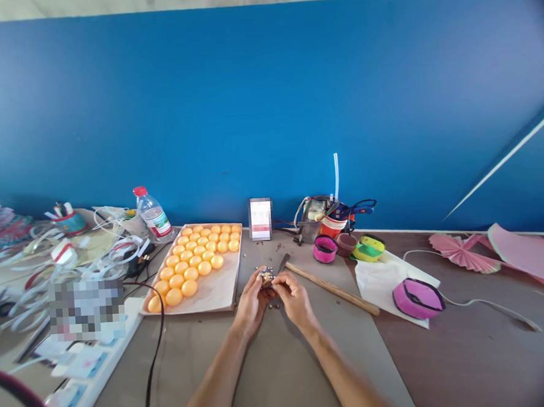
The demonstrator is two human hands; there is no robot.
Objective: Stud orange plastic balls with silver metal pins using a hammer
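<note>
My left hand (251,300) and my right hand (293,295) meet over the middle of the table, fingers closed round a small ball covered in glittery specks (266,276). Both hands pinch it from either side. Just left of them lies a shallow tray (213,293) with several orange balls (196,257) in rows. A wooden-handled hammer (327,286) lies just right of my hands, its head near the ball.
A water bottle (153,214) stands behind the tray. Small pink, brown and yellow-green rings (325,249) sit near a can of tools (333,221). White paper with a pink ring (416,298), pink paper fans (459,250) at right. White strips and cables (72,258) clutter the left.
</note>
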